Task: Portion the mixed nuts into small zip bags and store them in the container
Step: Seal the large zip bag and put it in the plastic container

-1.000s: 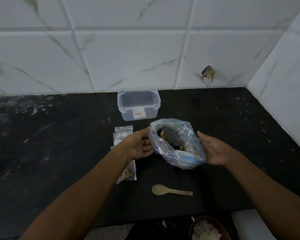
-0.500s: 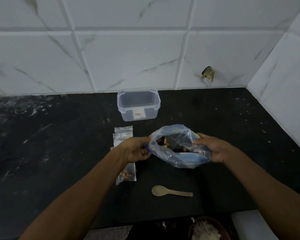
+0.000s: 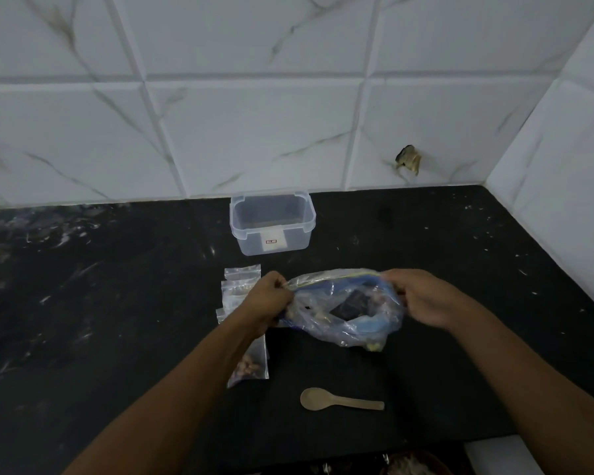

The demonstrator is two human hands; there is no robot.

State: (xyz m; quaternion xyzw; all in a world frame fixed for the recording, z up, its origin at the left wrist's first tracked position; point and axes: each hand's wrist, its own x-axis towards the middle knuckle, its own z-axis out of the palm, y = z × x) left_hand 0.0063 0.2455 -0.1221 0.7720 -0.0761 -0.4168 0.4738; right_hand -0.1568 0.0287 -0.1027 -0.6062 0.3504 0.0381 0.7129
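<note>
A large clear zip bag of mixed nuts with a blue strip lies on the black counter. My left hand pinches its left top corner and my right hand grips its right top corner, with the mouth stretched nearly flat between them. Several small zip bags lie left of it, partly under my left forearm. One small bag holds nuts. A clear, lidless plastic container with nothing in it stands behind them near the wall.
A pale wooden spoon lies on the counter in front of the big bag. Tiled walls close the back and right side. A bowl's rim shows below the counter's front edge.
Both hands closed on the big bag's top corners and pulled them apart. The mouth, wide open a second ago, is now drawn nearly flat.
</note>
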